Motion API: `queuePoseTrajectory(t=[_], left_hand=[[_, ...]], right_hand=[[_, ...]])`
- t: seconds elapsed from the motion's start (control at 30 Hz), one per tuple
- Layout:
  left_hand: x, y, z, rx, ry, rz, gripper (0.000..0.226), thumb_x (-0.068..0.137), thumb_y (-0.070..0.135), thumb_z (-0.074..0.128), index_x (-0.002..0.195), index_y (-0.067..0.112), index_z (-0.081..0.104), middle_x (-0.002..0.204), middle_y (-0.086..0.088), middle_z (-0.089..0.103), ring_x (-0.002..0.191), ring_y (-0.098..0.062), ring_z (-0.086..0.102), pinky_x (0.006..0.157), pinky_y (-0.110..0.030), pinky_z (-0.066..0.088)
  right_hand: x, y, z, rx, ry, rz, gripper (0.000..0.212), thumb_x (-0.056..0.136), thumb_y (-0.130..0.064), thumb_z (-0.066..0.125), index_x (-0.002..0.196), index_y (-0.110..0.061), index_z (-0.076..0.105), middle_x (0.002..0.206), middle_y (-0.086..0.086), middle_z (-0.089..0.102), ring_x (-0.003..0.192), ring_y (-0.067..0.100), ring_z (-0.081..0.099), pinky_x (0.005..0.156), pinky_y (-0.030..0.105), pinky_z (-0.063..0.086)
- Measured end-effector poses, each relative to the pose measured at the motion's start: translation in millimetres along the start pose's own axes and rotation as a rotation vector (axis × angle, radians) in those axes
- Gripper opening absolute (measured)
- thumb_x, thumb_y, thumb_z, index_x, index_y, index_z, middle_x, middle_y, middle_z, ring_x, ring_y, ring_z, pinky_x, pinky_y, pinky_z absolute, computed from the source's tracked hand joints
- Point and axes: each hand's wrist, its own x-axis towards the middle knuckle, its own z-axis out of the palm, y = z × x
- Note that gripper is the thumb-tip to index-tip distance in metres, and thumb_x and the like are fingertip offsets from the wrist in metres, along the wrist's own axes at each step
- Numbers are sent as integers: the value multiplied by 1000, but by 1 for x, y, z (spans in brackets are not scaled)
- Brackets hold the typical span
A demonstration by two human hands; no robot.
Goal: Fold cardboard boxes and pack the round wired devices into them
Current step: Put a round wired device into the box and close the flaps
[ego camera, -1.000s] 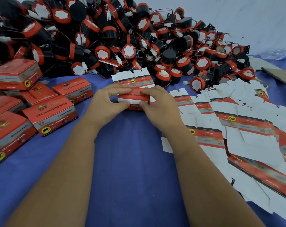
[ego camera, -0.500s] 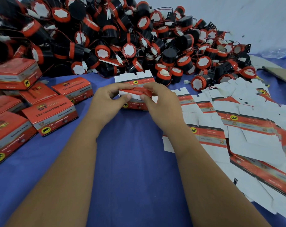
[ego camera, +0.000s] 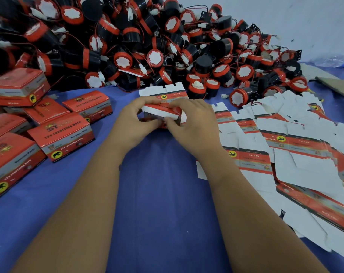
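A red and white cardboard box blank is half folded at the middle of the blue table, its white flaps standing up at the far side. My left hand grips its left end with curled fingers and thumb. My right hand pinches its right end, fingers over the top. Behind it rises a big heap of round black and red wired devices. Inside of the box is hidden by my hands.
Several closed red boxes stand at the left. Flat unfolded box blanks lie spread over the right side. A plastic bottle and a brown cardboard sheet lie far right. The blue table cover shows between my forearms.
The flat blank has been lifted and bent into a box shape. Both hands have curled closer round its ends and the near panel has folded up.
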Motion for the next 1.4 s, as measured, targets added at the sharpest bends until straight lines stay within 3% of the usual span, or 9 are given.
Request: queuePoseTrajectory(t=[0.23, 0.43, 0.7, 0.8, 0.97, 1.07, 1.17, 1.3, 1.4], left_hand=[[-2, -4, -1, 66, -10, 26, 60, 83, -7, 70, 129, 28, 52, 121, 24, 58, 116, 3, 57, 91, -14, 49], [1, 3, 0, -193, 92, -99, 26, 98, 1, 48, 115, 14, 62, 111, 12, 69, 95, 5, 65, 72, -12, 51], [-2, 4, 2, -58, 106, -17, 19, 93, -3, 61, 105, 9, 69, 116, -1, 68, 115, -12, 62, 97, -30, 53], [-2, 3, 1, -24, 83, -11, 19, 90, -3, 64, 106, 7, 69, 119, -1, 67, 116, -7, 60, 95, -22, 52], [-1, 2, 3, 43, 112, 10, 20, 88, -1, 69, 99, 16, 68, 114, 9, 66, 113, -1, 58, 88, -9, 48], [-2, 1, 3, 83, 100, 26, 25, 85, 1, 72, 94, 24, 67, 109, 20, 63, 105, 10, 56, 83, -3, 44], [-1, 2, 4, 247, 136, 104, 26, 78, 2, 79, 96, 19, 71, 110, 14, 63, 103, 8, 52, 88, -1, 37], [2, 0, 5, 550, 241, 218, 27, 74, 17, 85, 101, 16, 78, 112, 2, 64, 118, -22, 43, 95, -18, 27], [3, -3, 6, 584, 255, 192, 24, 77, 23, 83, 100, 17, 79, 111, 2, 62, 118, -22, 38, 96, -24, 26]], right_hand=[[2, -5, -2, 167, 63, 88, 26, 86, -28, 67, 111, -19, 70, 108, -3, 72, 101, 20, 60, 91, 40, 47], [5, 1, 1, 236, -11, 167, 21, 89, -22, 65, 110, -23, 63, 109, -7, 66, 102, 14, 56, 88, 38, 50], [3, 6, 2, 386, 2, 272, 12, 85, -12, 60, 95, -18, 63, 98, -11, 66, 93, 10, 60, 74, 24, 55], [2, 6, 2, 403, 10, 285, 10, 81, -13, 59, 90, -17, 64, 91, -15, 64, 89, 4, 58, 67, 11, 48], [2, 9, 3, 395, -4, 303, 10, 86, -12, 61, 86, -21, 61, 100, -11, 67, 93, 4, 57, 69, 2, 42], [2, 8, 3, 369, -15, 300, 11, 88, -11, 61, 86, -22, 61, 97, -14, 61, 93, 4, 56, 71, 6, 42], [3, 10, 3, 409, -24, 334, 10, 90, -9, 59, 88, -19, 63, 107, -11, 63, 101, 8, 56, 81, 17, 50], [5, 13, 3, 439, -44, 379, 12, 92, -6, 57, 90, -15, 63, 131, 0, 62, 117, 14, 54, 90, 25, 48], [6, 12, 2, 428, -61, 384, 13, 94, -7, 55, 95, -14, 66, 135, 0, 60, 119, 17, 53, 91, 26, 47]])
